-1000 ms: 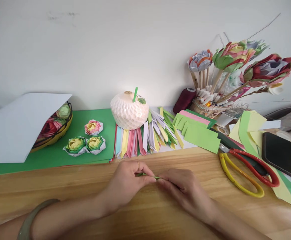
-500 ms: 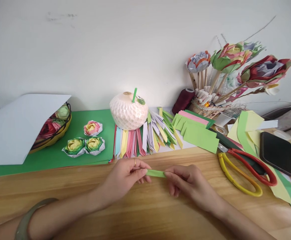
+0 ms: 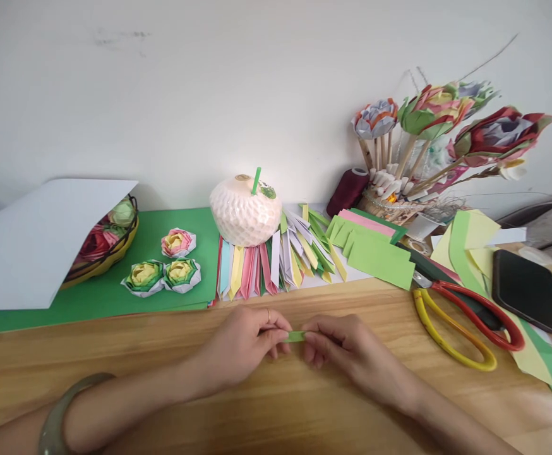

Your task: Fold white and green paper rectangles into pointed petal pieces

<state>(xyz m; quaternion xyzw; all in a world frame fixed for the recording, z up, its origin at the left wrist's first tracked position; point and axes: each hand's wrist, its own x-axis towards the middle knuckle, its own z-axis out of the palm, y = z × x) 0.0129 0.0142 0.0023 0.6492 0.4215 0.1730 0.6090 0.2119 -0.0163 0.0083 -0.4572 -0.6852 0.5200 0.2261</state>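
A narrow folded strip of green paper [image 3: 296, 337] stretches between my two hands, just above the wooden table [image 3: 276, 404]. My left hand [image 3: 252, 338] pinches its left end between thumb and fingers; a ring and a bangle are on this arm. The strip's right end is pinched by my right hand [image 3: 345, 344]. Both ends are hidden under the fingertips. Beyond the hands lie many folded paper strips [image 3: 257, 272] in pink, yellow, white and green, and a fan of flat green paper rectangles [image 3: 380, 259].
A white textured round container [image 3: 245, 212] stands by the wall. Three paper flowers [image 3: 181, 273] rest on green sheets [image 3: 200, 227], beside a basket [image 3: 134, 237] partly under white paper [image 3: 53, 234]. At right are scissors [image 3: 456, 344], a phone [image 3: 527, 291], a thread spool [image 3: 347, 191] and stemmed paper flowers [image 3: 437, 110].
My hands have drawn closer together, the left moving right and the right moving left. Less of the green strip shows between them.
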